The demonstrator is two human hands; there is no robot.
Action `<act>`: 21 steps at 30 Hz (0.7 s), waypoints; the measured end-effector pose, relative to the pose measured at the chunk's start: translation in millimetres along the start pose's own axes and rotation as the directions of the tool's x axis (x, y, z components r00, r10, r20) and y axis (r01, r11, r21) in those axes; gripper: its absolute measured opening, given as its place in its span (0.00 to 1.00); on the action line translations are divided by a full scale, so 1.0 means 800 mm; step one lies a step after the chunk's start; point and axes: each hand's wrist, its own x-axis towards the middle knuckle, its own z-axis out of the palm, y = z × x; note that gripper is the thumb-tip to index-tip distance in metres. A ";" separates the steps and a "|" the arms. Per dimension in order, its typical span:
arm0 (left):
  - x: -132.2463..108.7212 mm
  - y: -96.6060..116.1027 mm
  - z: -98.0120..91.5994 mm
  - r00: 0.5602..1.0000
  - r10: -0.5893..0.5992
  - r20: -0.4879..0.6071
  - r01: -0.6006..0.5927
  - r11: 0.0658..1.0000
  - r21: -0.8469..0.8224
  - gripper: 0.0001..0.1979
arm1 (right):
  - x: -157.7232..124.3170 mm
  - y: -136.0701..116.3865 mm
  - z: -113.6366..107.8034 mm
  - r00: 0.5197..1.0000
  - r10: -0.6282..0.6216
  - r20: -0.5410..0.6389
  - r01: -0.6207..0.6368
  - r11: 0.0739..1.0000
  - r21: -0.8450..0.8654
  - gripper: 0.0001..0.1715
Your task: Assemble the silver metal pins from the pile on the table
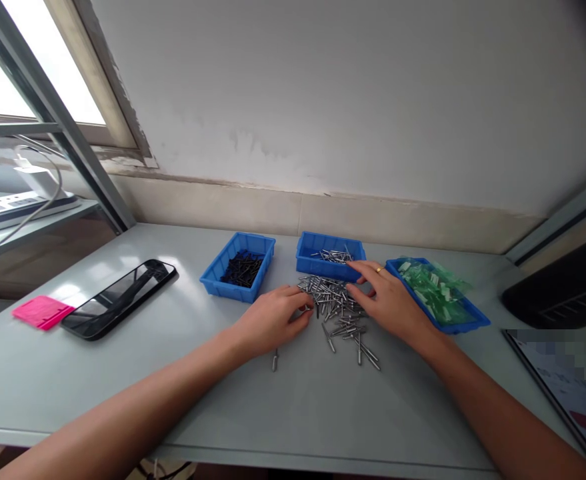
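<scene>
A loose pile of silver blind rivets point(333, 300) lies on the grey table, with several stray ones toward its front. At its left edge is my left hand point(276, 321), its fingers curled in and thumb close to the fingertips; whatever is between them is too small to make out. My right hand point(385, 297) reaches over the pile's right side, thumb and index finger apart, the index tip near the front rim of a blue bin point(329, 268) that contains more rivets. One single rivet point(275, 361) rests apart, below my left hand.
Another blue bin point(211, 288) at left contains black screw-like pieces point(243, 269). The right blue bin point(460, 329) has green plastic packets point(433, 290). A phone point(117, 299) and a pink item point(41, 312) lie left; a dark-edged screen point(563, 387) and black object point(563, 283) are right.
</scene>
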 end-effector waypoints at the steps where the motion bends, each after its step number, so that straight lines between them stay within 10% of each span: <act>1: 0.000 -0.001 0.000 1.000 0.012 0.004 -0.012 1.000 0.010 0.08 | 0.000 -0.003 -0.001 1.000 -0.002 0.022 0.002 1.000 -0.009 0.20; 10: 0.000 -0.003 -0.003 1.000 0.001 0.014 -0.003 0.990 0.142 0.09 | -0.007 -0.019 -0.002 0.946 -0.192 0.262 0.195 0.981 0.015 0.14; 21: -0.004 0.013 -0.022 0.977 -0.189 0.093 0.143 0.919 0.367 0.14 | -0.010 -0.026 -0.005 0.934 -0.251 0.254 0.260 0.966 -0.001 0.14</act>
